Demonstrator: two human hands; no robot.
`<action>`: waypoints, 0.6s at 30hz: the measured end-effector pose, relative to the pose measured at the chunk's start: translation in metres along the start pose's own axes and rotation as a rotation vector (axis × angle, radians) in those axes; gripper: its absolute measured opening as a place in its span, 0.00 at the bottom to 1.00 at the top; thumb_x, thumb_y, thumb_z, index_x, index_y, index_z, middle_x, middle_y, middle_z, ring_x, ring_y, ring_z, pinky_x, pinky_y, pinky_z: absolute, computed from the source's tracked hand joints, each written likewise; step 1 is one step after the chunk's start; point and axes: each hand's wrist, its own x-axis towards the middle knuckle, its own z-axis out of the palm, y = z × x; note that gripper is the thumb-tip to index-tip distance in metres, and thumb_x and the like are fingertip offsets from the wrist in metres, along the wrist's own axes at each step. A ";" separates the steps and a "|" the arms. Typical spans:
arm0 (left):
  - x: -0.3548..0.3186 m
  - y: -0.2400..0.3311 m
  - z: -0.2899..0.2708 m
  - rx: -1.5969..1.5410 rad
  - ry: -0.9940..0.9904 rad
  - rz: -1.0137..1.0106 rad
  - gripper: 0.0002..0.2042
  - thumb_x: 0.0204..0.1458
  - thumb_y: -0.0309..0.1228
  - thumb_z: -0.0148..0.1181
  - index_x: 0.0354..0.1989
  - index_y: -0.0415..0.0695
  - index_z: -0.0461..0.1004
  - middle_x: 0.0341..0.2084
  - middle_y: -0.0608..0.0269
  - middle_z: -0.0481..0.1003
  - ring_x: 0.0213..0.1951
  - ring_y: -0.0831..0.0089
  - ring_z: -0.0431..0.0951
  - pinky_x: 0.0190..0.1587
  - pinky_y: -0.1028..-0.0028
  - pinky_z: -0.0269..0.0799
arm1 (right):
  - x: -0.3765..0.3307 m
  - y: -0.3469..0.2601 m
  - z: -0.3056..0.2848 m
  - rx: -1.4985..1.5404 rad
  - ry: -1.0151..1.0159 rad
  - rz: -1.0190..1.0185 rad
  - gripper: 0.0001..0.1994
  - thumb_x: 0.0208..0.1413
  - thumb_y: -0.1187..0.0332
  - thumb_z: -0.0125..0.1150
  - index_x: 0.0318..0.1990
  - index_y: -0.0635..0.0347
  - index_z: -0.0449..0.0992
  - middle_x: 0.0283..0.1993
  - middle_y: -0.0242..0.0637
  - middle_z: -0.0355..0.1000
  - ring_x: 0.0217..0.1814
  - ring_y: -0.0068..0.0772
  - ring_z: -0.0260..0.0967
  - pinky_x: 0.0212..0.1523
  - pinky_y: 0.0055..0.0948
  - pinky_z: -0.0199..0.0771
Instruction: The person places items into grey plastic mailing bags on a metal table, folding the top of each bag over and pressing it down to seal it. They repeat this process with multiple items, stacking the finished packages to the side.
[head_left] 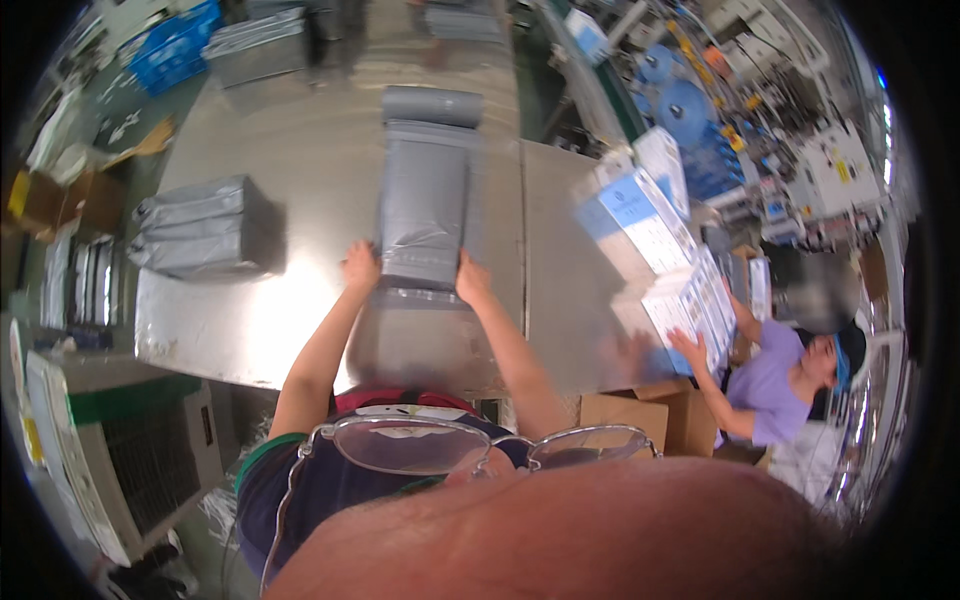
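A long grey plastic mailing bag [425, 200] lies on the metal table in front of me, its near end toward my body. At its near left corner, my left hand [362, 266] is closed with the fingers curled against the edge. My right hand [473, 278] grips the opposite edge, thumb on top and its other fingers partly hidden. Just beyond the bag's far end lies a rolled or folded grey plastic bundle [432, 106]. To the left stands a bulky grey wrapped package [205, 228], apart from my hands.
White-and-blue boxes [690, 300] stand at the table's right, where a co-worker in a purple shirt [770, 385] handles them. Below them is an open cardboard box [640, 415]. Another grey package [258, 48] and a blue crate [175, 48] are far left. Machinery fills the far right.
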 end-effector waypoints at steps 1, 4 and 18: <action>0.004 -0.011 0.010 -0.334 0.095 0.213 0.17 0.46 0.33 0.44 0.44 0.41 0.60 0.39 0.51 0.65 0.43 0.60 0.63 0.44 0.66 0.58 | 0.006 0.007 0.018 0.024 0.064 -0.100 0.17 0.45 0.72 0.35 0.44 0.67 0.58 0.27 0.55 0.66 0.31 0.52 0.65 0.33 0.43 0.63; 0.001 -0.044 0.008 -1.095 -0.241 -0.165 0.16 0.51 0.35 0.36 0.49 0.46 0.56 0.38 0.58 0.64 0.41 0.67 0.63 0.44 0.73 0.58 | -0.014 -0.023 0.020 0.165 -0.089 -0.178 0.27 0.43 0.71 0.40 0.52 0.73 0.44 0.28 0.55 0.66 0.28 0.52 0.65 0.29 0.43 0.64; -0.099 -0.241 -0.234 0.656 -0.145 0.139 0.45 0.19 0.34 0.64 0.53 0.46 0.47 0.46 0.60 0.57 0.51 0.68 0.55 0.51 0.46 0.36 | -0.060 -0.153 0.052 0.804 -0.377 -0.524 0.27 0.38 0.67 0.57 0.50 0.55 0.56 0.33 0.40 0.67 0.35 0.35 0.65 0.37 0.28 0.64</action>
